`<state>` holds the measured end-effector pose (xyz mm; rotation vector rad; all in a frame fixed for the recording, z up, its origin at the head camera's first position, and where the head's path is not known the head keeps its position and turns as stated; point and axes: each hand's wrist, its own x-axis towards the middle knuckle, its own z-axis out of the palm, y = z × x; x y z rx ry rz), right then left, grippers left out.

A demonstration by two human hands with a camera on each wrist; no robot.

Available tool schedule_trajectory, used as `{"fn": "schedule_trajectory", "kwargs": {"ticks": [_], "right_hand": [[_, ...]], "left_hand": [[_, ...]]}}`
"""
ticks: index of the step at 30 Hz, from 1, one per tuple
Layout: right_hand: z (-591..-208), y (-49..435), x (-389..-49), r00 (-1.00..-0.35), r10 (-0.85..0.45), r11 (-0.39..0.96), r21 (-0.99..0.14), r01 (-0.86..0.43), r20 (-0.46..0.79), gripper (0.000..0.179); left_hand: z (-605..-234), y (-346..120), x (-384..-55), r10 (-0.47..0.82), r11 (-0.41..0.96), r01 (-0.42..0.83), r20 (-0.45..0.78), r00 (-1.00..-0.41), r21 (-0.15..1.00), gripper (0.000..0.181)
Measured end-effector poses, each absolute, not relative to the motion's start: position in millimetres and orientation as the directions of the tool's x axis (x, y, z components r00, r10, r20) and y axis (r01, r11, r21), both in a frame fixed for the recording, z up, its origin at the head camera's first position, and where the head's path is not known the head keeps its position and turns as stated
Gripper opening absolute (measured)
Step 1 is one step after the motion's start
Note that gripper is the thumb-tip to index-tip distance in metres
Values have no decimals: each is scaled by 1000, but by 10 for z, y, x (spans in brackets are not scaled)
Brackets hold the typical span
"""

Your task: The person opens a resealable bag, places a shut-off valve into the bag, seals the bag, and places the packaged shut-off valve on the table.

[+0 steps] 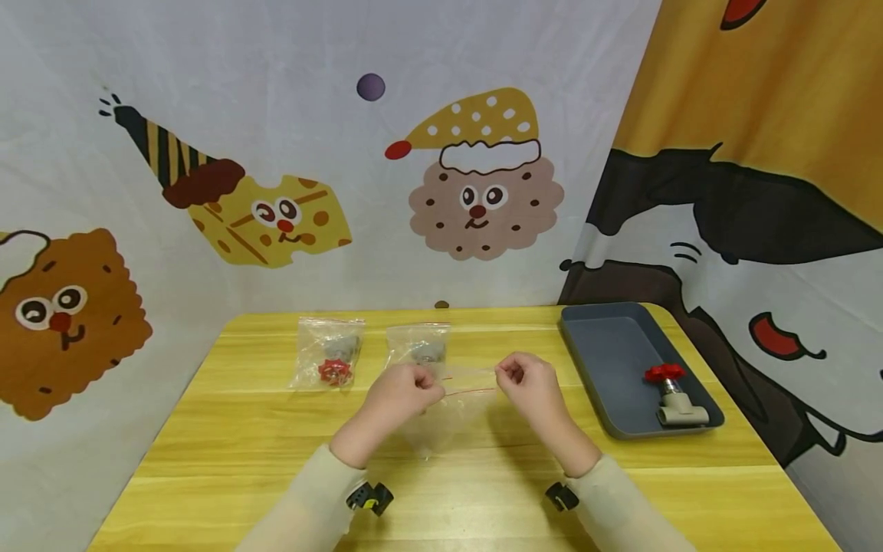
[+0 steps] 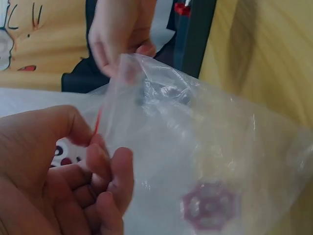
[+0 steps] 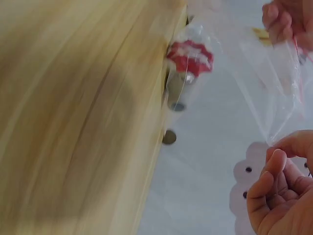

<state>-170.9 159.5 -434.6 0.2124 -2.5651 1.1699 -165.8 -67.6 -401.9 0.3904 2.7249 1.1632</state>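
Observation:
Between my two hands a clear zip-lock bag (image 1: 448, 422) with a red line along its mouth is stretched over the table. My left hand (image 1: 403, 391) pinches one side of the mouth between thumb and fingers. The opposite corner is pinched by my right hand (image 1: 530, 383), its other fingers curled in, as the right wrist view shows. Through the film (image 2: 161, 137) a blurred red handwheel (image 2: 210, 205) shows in the left wrist view. Behind the hands lies a bagged valve (image 1: 428, 351), partly covered by the left hand and held bag.
Farther left lies another bagged valve with a red handwheel (image 1: 334, 372). On the right stands a grey tray (image 1: 614, 353), with a loose beige valve (image 1: 681, 412) with a red handwheel at its near end. A patterned curtain (image 1: 372, 230) hangs behind the wooden table (image 1: 228, 429).

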Motion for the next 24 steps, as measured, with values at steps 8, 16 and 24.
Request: {"fn": "schedule_trajectory", "kwargs": {"ticks": [8, 16, 24], "right_hand": [[-4356, 1617, -1731, -949, 5, 663, -711, -233, 316, 8], [-4393, 1640, -1729, -953, -26, 654, -716, -245, 302, 6], [-4394, 1691, -1708, -953, -42, 632, -731, -257, 299, 5]], "left_hand": [[-3988, -686, -1679, 337, 668, 206, -44, -940, 715, 31], [-4118, -701, -1799, 202, 477, 244, 164, -965, 844, 14], [-4381, -776, -1911, 268, 422, 304, 203, -942, 854, 41]]}}
